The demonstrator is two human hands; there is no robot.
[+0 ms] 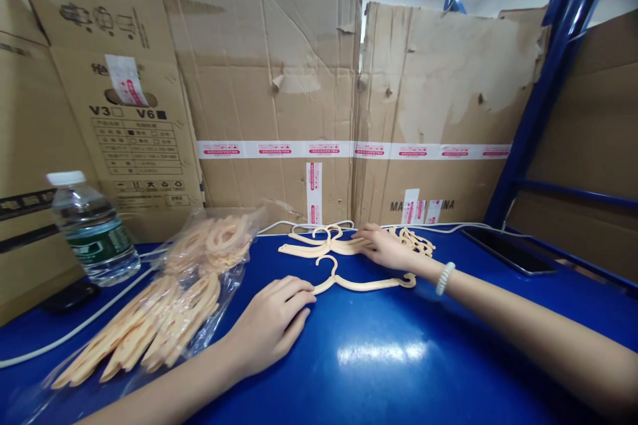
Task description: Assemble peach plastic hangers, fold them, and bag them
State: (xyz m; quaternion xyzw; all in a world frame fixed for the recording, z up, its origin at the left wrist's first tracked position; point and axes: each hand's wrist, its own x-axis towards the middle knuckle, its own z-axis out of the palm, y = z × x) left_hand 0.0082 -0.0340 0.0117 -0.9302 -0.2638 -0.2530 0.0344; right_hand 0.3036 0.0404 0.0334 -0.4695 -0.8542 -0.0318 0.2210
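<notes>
A cream clothes hanger (366,286) lies flat on the blue table, its hook pointing away from me. My left hand (276,319) is closed around this hanger's left end, which the fingers hide. Just behind it lie more cream hangers (306,250), close together with their hooks side by side. My right hand (383,246), wearing a pale beaded band at the wrist, has its bent fingers on the right arm of these rear hangers. Beside that hand sits a small heap of cream plastic pieces (416,242), partly covered by it.
Clear plastic bags of cream hanger parts (164,312) lie at the left. Behind them stands a water bottle (94,232). A dark phone (508,252) rests at the right, near a white cable (448,229). Cardboard sheets (279,99) and a blue metal post (543,80) border the table (379,378).
</notes>
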